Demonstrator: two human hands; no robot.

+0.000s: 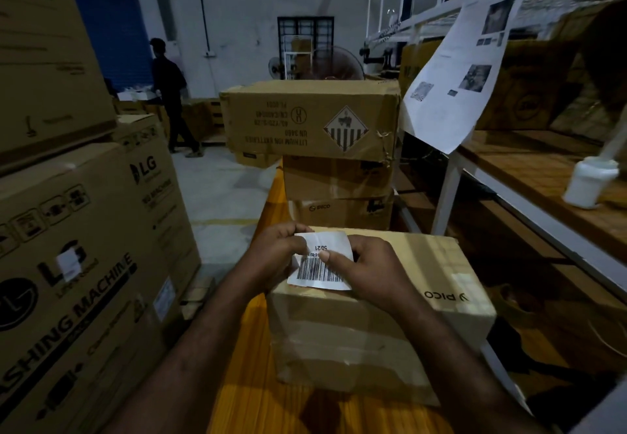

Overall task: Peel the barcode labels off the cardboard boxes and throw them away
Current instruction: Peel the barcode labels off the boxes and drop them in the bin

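A white barcode label [320,269] is held up in front of me, lifted clear of the cardboard PICO box [380,315] beneath it. My left hand [274,253] pinches the label's left edge. My right hand [366,267] grips its right side, thumb pressed across the printed face. The box sits on a yellow-orange wooden table [258,396]. Behind it stands a stack of three more cardboard boxes [336,148], the top one bearing a hazard diamond.
Large LG washing machine cartons [78,264] stand close on my left, one with a small white sticker. A metal shelf rack [509,175] with a hanging printed sheet [458,70] and a white bottle [592,182] lines the right. A person [169,94] stands far back left.
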